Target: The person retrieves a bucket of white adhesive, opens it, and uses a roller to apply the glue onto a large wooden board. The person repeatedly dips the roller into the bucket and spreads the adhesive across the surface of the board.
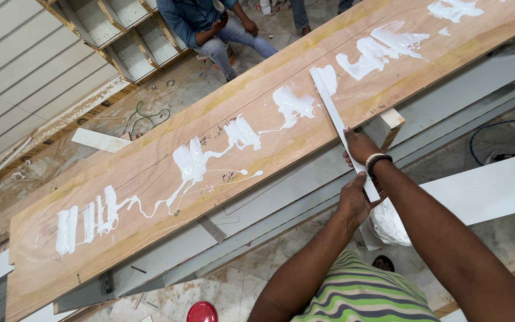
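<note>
Gripping a long white strip [341, 128] with both hands, we lean over a wide plywood board [150, 179] that runs from the lower left of the frame up to the upper right. Our right hand [360, 147] sits higher on the strip, fingers wrapped around it, a wristband [378, 160] just behind on the wrist. Our left hand [353, 200] clasps the strip's lower end, fingers closed about it too. The strip slants up and to the left — its far tip touches the board at a patch of white glue [328, 77] near the upper middle of the frame.

More white glue [189, 164] lies in thick blots and thin trails along the board, from stripes at the lower left to broad smears at the upper right. The board rests on grey-white panels [281, 197] stacked as a bench, with a small wooden block [388, 122] just beside our right hand. A white bucket [388, 223] shows below our hands, partly hidden by the forearms.

At the top of the frame another person in a blue shirt [192, 18] sits on the floor — well apart from us — near open cabinet frames [120, 36]. A red round lid [202, 312] lies at the bottom edge.
</note>
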